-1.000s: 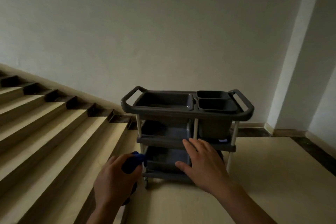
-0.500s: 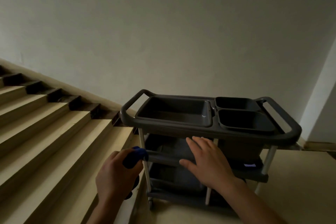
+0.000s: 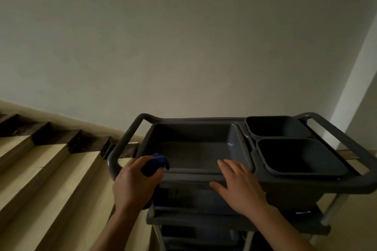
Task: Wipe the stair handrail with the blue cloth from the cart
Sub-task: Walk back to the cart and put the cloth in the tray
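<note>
L hand [image 3: 132, 185] grips the blue cloth [image 3: 155, 164], which is bunched into a wad. Fingers curl round it, w/ a dark-blue lump poking out above the knuckles. Hand + cloth sit at the front-left corner of the cart [image 3: 193, 178], just beside the left handle loop [image 3: 122, 144] and at the near rim of the big tray [image 3: 195, 149]. R hand [image 3: 238, 187] is flat, fingers straight and spread, palm down over the cart's front rail, holding nothing. Fingertips reach the tray's near edge; can't tell if they touch. Cloth is left of the R hand, apart from it. Two smaller bins [image 3: 299, 157] on the right of the top deck, lower shelf [image 3: 204, 220] beneath. Stairs [image 3: 40, 169] rise to the left, pale wall [image 3: 183, 47] behind.
</note>
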